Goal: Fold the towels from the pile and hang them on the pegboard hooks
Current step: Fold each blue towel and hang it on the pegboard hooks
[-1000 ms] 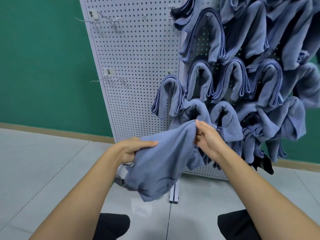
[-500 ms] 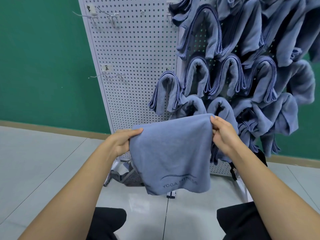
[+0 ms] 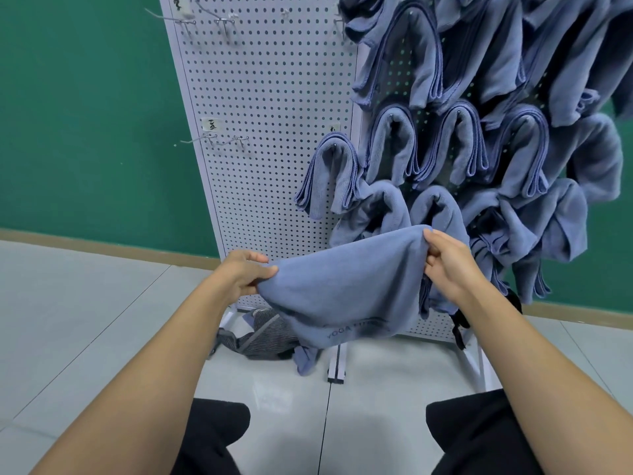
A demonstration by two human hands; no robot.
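A blue towel (image 3: 346, 289) with dark lettering near its lower edge is stretched between my hands in front of the white pegboard (image 3: 260, 132). My left hand (image 3: 245, 274) pinches its left corner. My right hand (image 3: 445, 265) grips the right corner, held higher. The cloth sags and folds under itself at the bottom. Several folded blue towels (image 3: 455, 145) hang over hooks on the pegboard's right half. Bare metal hooks (image 3: 219, 140) stick out of the left half, with another pair of hooks (image 3: 191, 20) higher up.
A grey mesh basket (image 3: 257, 334) lies on the tiled floor at the pegboard's foot, with a scrap of blue cloth (image 3: 305, 359) beside it. The stand's white legs (image 3: 474, 358) reach toward me. A green wall is behind. My dark-clad knees are at the bottom edge.
The bunched towel has been spread out between my hands. Since half a second ago its lower part has swung toward me and folded under, and my left hand has dropped lower.
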